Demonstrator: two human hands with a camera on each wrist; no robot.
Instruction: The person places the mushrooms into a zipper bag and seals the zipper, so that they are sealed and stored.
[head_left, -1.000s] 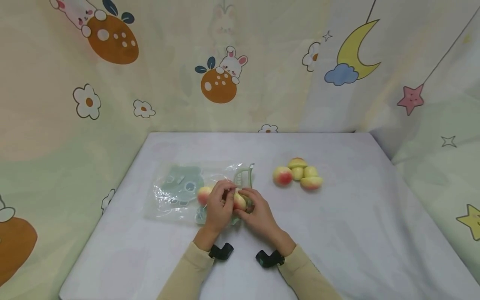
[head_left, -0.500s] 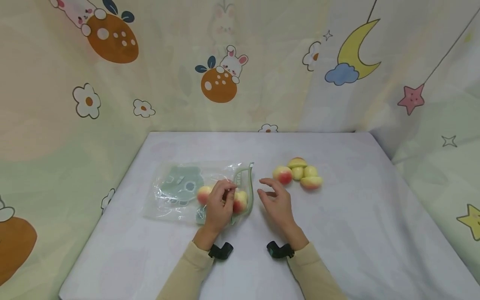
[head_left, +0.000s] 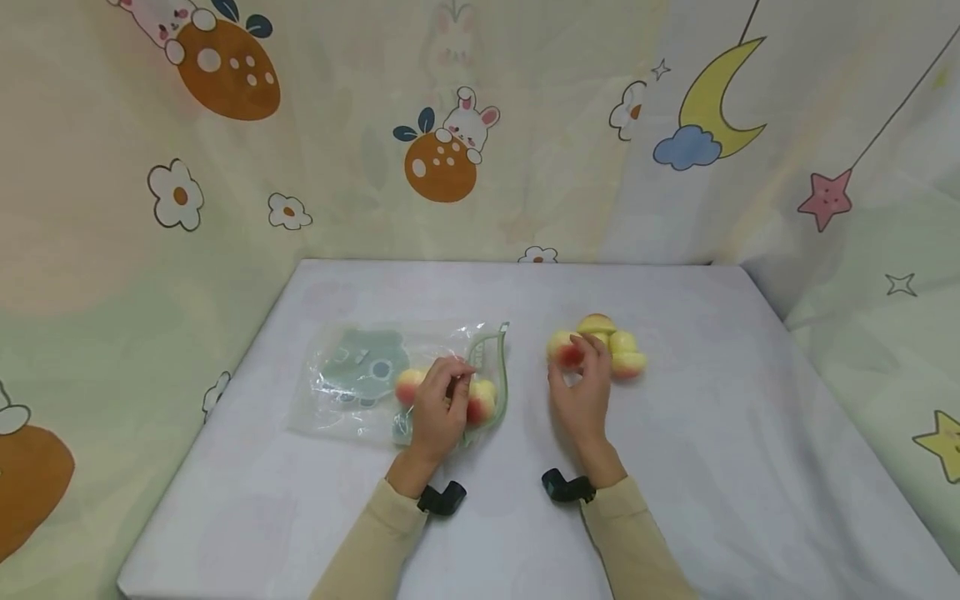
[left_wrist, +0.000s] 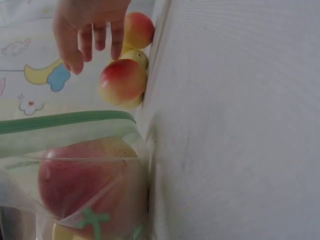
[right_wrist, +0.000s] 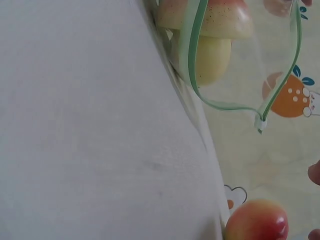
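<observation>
My left hand [head_left: 438, 412] pinches the upper side of a clear zip bag [head_left: 322, 421] near its mouth. Inside the bag are toy mushrooms with red-and-yellow caps; one mushroom [head_left: 481, 402] lies just within the green zip strip [right_wrist: 194, 50], which gapes in the right wrist view. My right hand [head_left: 585, 400] is at the mushroom pile, thumb and fingers spread about the nearest red cap [head_left: 564, 350]. Seen from the left wrist, the fingers [left_wrist: 86, 42] of that hand hang slightly above and beside this cap [left_wrist: 122, 80], holding nothing.
More toy mushrooms stand grouped behind and right of the right hand, among them one cap [head_left: 628, 364] at the front right and one cap [head_left: 596, 323] at the back. A white cloth covers the table [head_left: 712, 467]. A printed curtain [head_left: 555, 167] hangs behind it.
My right hand has let go of the mushroom at the bag's mouth and moved right to the pile. That mushroom now lies inside the bag. My left hand stays at the bag.
</observation>
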